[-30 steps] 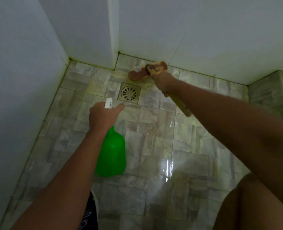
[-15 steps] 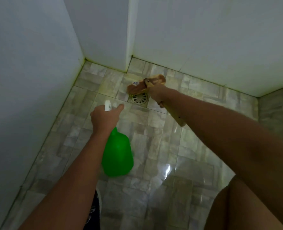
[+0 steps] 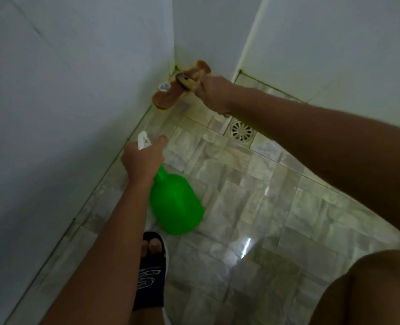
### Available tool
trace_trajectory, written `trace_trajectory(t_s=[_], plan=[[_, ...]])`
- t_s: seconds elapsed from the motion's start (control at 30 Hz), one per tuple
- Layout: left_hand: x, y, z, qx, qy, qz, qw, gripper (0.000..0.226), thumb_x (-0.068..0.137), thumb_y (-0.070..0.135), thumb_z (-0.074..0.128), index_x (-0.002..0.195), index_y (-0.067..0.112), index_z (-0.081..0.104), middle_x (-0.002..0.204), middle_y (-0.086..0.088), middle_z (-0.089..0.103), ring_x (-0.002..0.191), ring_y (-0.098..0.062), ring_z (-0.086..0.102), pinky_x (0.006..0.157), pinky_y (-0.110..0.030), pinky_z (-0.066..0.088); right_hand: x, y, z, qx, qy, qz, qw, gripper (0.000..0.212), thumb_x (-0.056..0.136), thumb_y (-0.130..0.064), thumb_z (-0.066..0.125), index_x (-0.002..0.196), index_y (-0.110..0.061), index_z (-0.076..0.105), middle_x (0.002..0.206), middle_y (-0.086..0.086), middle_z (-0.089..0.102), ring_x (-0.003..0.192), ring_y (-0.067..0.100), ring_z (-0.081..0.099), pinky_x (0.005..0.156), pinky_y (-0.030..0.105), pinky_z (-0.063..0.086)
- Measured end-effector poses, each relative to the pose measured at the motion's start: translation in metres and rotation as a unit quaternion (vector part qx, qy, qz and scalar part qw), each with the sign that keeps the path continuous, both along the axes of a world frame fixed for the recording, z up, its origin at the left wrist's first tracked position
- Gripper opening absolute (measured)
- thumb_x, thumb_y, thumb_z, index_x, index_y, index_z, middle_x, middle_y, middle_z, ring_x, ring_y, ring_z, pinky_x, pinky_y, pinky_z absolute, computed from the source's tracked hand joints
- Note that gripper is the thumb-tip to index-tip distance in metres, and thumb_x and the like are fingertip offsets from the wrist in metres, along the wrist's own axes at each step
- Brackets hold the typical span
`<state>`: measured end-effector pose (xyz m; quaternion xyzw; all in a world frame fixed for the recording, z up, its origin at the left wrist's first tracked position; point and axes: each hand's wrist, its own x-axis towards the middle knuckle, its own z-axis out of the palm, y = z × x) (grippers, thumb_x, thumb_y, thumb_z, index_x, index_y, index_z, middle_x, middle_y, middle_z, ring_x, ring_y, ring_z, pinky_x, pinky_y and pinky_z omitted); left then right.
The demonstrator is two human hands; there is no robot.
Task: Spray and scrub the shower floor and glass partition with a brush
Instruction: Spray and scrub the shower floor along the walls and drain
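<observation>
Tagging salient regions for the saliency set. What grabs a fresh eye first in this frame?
The bright green spray bottle at centre, gripped at its white nozzle by the left hand above the pale tiled shower floor. Next, the brown scrub brush that the right hand holds in the far corner, low by the wall. The round metal drain sits just right of it, and a dark sandal shows at the bottom.

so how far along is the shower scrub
Done: the floor tiles look wet and glossy. In hand: the right hand holds the brush at the floor's far-left corner, the left hand grips the green spray bottle. Left: greenish grime along the wall's foot; no glass scrubbing visible.
</observation>
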<state>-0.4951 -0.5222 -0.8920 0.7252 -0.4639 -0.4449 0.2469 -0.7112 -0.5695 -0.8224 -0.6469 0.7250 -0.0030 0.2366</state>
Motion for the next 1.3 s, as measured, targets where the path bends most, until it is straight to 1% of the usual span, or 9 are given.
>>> trace_trajectory(t_s=[0.2,0.33,0.47,0.63,0.87,0.93,1.07,1.2,1.3], plan=[[0.016,0.005,-0.004,0.034,0.046,0.033,0.998,0.032,0.06,0.054,0.086,0.058,0.031,0.064,0.066,-0.004,0.074,0.066,-0.027,0.075,0.073,-0.052,0.066,0.027,-0.056,-0.016,0.069,0.085,0.122,0.986,0.061,0.101,-0.003,0.029,0.155,-0.027,0.013,0.129,0.026,0.04,0.054,0.026,0.056,0.044,0.041,0.055],[0.021,0.003,-0.008,0.021,0.056,0.044,0.997,0.029,0.071,0.046,0.086,0.055,0.031,0.066,0.061,-0.01,0.073,0.058,-0.021,0.07,0.075,-0.046,0.065,0.037,-0.071,-0.024,0.075,0.172,0.215,0.958,0.069,0.096,0.007,0.034,0.155,-0.022,0.012,0.126,0.026,0.042,0.054,0.024,0.053,0.041,0.034,0.051],[0.021,0.0,-0.009,-0.015,0.061,0.034,0.997,0.025,0.074,0.049,0.084,0.078,0.025,0.079,0.058,-0.004,0.07,0.057,-0.013,0.061,0.07,-0.036,0.06,0.042,-0.074,-0.041,0.09,0.206,0.275,0.935,0.069,0.097,0.003,0.029,0.156,-0.024,0.006,0.144,0.025,0.031,0.092,0.034,0.06,0.025,0.018,0.033],[0.012,-0.007,-0.009,0.001,0.062,0.026,0.998,0.034,0.073,0.045,0.089,0.057,0.023,0.069,0.049,0.006,0.066,0.053,-0.017,0.063,0.066,-0.05,0.065,0.038,-0.063,-0.058,0.159,0.159,0.215,0.951,0.075,0.095,0.002,0.028,0.154,-0.034,-0.002,0.1,0.023,0.054,0.047,0.023,0.057,0.036,0.028,0.047],[0.013,-0.002,0.009,0.004,0.076,0.016,0.997,0.029,0.078,0.041,0.087,0.067,0.016,0.076,0.063,-0.005,0.073,0.051,-0.014,0.062,0.057,-0.049,0.065,-0.024,0.018,-0.051,0.24,0.183,0.144,0.942,0.035,0.104,-0.015,0.033,0.136,-0.008,0.044,0.091,0.013,0.055,0.071,0.025,0.059,0.053,0.03,0.054],[0.015,0.0,0.011,0.007,0.1,0.026,0.995,0.024,0.08,0.039,0.087,0.066,0.032,0.069,0.07,-0.008,0.074,0.056,-0.016,0.062,0.054,-0.043,0.064,-0.024,0.031,-0.033,0.247,0.175,0.123,0.945,0.034,0.106,-0.011,0.028,0.135,-0.005,0.044,0.079,0.009,0.049,0.063,0.021,0.05,0.039,0.017,0.041],[0.012,0.001,0.014,0.013,0.111,0.012,0.994,0.027,0.078,0.041,0.088,0.07,0.019,0.077,0.072,-0.011,0.077,0.057,-0.018,0.066,0.051,-0.045,0.064,-0.003,0.012,-0.041,0.162,0.142,0.134,0.967,0.038,0.107,-0.014,0.025,0.143,-0.007,0.039,0.109,0.02,0.058,0.09,0.033,0.061,0.068,0.032,0.046],[0.007,0.007,0.019,0.01,0.13,-0.023,0.991,0.015,0.079,0.039,0.086,0.069,0.033,0.078,0.072,-0.013,0.077,0.059,-0.019,0.067,0.055,-0.043,0.062,0.025,-0.043,-0.077,0.138,0.1,0.096,0.981,0.056,0.095,-0.001,0.034,0.149,-0.016,0.028,0.092,0.017,0.057,0.057,0.025,0.061,0.042,0.029,0.048],[0.012,0.01,0.019,0.0,0.107,-0.004,0.994,0.021,0.082,0.037,0.084,0.062,0.031,0.077,0.068,-0.008,0.076,0.051,-0.012,0.064,0.054,-0.042,0.063,0.023,-0.041,-0.078,0.148,0.079,0.092,0.982,0.052,0.095,-0.005,0.035,0.146,-0.015,0.031,0.086,0.015,0.054,0.059,0.028,0.063,0.044,0.03,0.049]])
